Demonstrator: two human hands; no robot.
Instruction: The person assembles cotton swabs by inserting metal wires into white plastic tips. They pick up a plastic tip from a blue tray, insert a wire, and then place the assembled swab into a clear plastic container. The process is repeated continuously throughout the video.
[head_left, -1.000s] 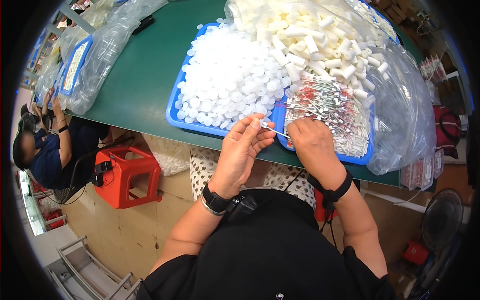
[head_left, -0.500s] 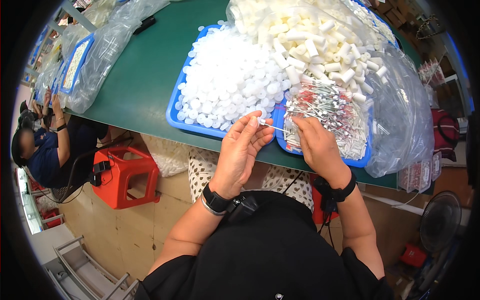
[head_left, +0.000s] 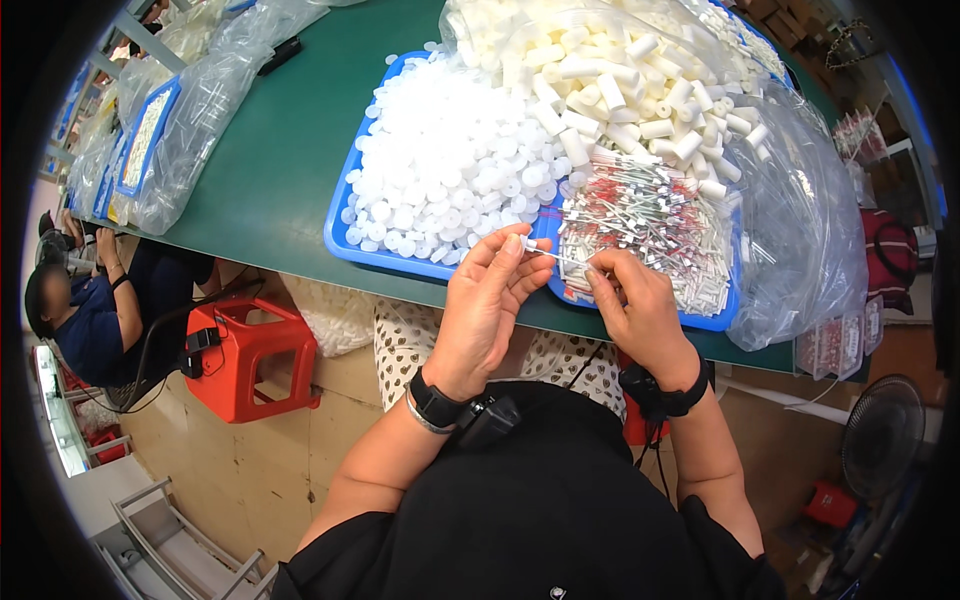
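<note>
My left hand (head_left: 474,315) pinches a small white plastic piece between thumb and index finger. From that piece a thin white stick (head_left: 562,257) runs to the right. At its other end, the closed fingertips of my right hand (head_left: 643,308) grip the stick. Both hands hover over the table's front edge. Just beyond the left one, a blue tray (head_left: 345,235) is heaped with translucent white discs (head_left: 455,150). Past the right one, another blue tray (head_left: 722,318) holds a pile of thin sticks (head_left: 640,215) with white, red and green parts.
Cream foam cylinders (head_left: 610,90) spill from a clear plastic bag (head_left: 800,220) behind the trays. The green table (head_left: 270,170) stretches left, where a seated person (head_left: 95,310) works. A red stool (head_left: 245,360) stands on the floor; a fan (head_left: 880,435) sits at right.
My right fingertips have come onto the stick's far end and now pinch it. The left hand keeps its hold on the white piece. The person at the left has lowered their hands.
</note>
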